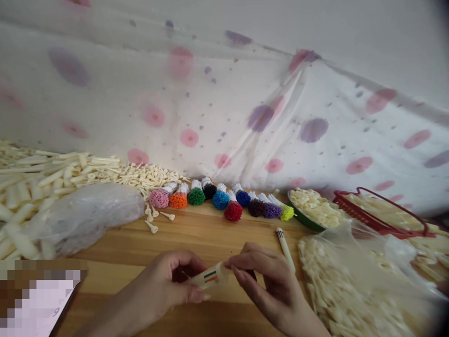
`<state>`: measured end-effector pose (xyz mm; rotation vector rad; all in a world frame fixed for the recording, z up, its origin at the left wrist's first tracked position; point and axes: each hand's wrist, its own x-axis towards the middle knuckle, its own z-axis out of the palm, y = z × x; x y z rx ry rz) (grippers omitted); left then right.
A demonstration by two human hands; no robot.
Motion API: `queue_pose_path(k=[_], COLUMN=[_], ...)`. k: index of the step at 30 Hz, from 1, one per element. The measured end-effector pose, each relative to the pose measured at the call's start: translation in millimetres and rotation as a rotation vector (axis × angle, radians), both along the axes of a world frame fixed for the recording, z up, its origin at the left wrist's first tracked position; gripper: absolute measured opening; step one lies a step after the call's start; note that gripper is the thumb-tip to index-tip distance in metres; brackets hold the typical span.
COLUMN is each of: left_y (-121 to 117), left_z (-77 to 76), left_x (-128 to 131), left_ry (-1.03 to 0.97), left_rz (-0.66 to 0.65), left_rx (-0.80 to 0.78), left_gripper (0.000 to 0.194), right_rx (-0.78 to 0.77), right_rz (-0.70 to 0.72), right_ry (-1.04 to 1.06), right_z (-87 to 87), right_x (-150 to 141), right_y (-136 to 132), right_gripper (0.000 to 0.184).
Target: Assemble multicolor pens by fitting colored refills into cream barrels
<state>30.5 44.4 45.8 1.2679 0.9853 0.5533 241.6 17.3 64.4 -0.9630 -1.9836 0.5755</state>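
My left hand (pixel 168 285) and my right hand (pixel 270 285) meet low in the middle of the view, over a wooden table (pixel 196 234). Between them they pinch a cream pen barrel (pixel 210 276) with thin coloured refills showing inside it. The left fingers curl round its left end, the right fingertips grip its right end. A finished white pen (pixel 286 248) lies on the table just beyond my right hand.
Bundles of coloured refills (pixel 220 199) lie in a row at the back. Cream plastic parts (pixel 52 178) are heaped at the left beside a clear bag (pixel 91 215). A green bowl (pixel 305 220), a red basket (pixel 379 224) and a clear bag of parts (pixel 354 281) stand at the right. A spotted cloth (pixel 224 107) hangs behind.
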Motion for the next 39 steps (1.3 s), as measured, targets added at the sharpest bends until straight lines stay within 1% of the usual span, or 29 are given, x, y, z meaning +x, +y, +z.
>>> queue_pose_path(k=[3, 5, 6, 7, 11, 13, 16, 19, 22, 26, 32, 35, 37, 39], left_y=[2, 4, 5, 5, 8, 7, 6, 5, 6, 7, 8, 7, 4, 1], left_z=[-2.3, -3.6, -4.3, -5.2, -8.6, -8.4, -6.0, -5.5, -8.4, -12.0, -11.1, -8.3, -5.1, -2.1], left_x=[0, 0, 0, 0, 3, 6, 10, 12, 11, 7, 7, 7, 7, 7], left_ry=[-0.09, -0.131, -0.141, -0.148, -0.148, -0.123, -0.085, -0.075, -0.055, -0.001, 0.052, 0.035, 0.045, 0.075], left_rz=[0.017, 0.024, 0.026, 0.027, 0.033, 0.053, 0.076, 0.096, 0.065, 0.002, -0.006, 0.001, 0.037, 0.098], left_rx=[0.054, 0.122, 0.147, 0.162, 0.174, 0.172, 0.164, 0.185, 0.21, 0.214, 0.222, 0.282, 0.342, 0.411], left_gripper=[0.017, 0.016, 0.016, 0.016, 0.021, 0.022, 0.022, 0.024, 0.024, 0.024, 0.02, 0.018, 0.017, 0.019], right_rx=[-0.06, -0.056, -0.029, 0.018, 0.292, 0.373, 0.422, 0.453, 0.495, 0.536, 0.496, 0.458, 0.385, 0.238], right_rz=[-0.031, -0.037, -0.046, -0.064, -0.171, -0.191, -0.2, -0.203, -0.193, -0.187, -0.202, -0.228, -0.247, -0.283], right_ry=[0.154, 0.188, 0.177, 0.15, -0.012, -0.071, -0.138, -0.229, -0.302, -0.356, -0.361, -0.291, -0.2, -0.103], right_z=[7.9, 13.5, 15.9, 17.8, 20.0, 19.2, 17.0, 14.1, 11.5, 9.3, 8.1, 7.8, 6.7, 4.9], right_x=[-1, -4, -7, -9, -17, -18, -18, -17, -17, -18, -16, -16, -16, -18], right_y=[-2, -6, -8, -11, -18, -18, -17, -15, -14, -12, -11, -12, -11, -9], right_gripper=[0.01, 0.01, 0.011, 0.012, 0.014, 0.011, 0.008, 0.014, 0.021, 0.022, 0.024, 0.021, 0.017, 0.014])
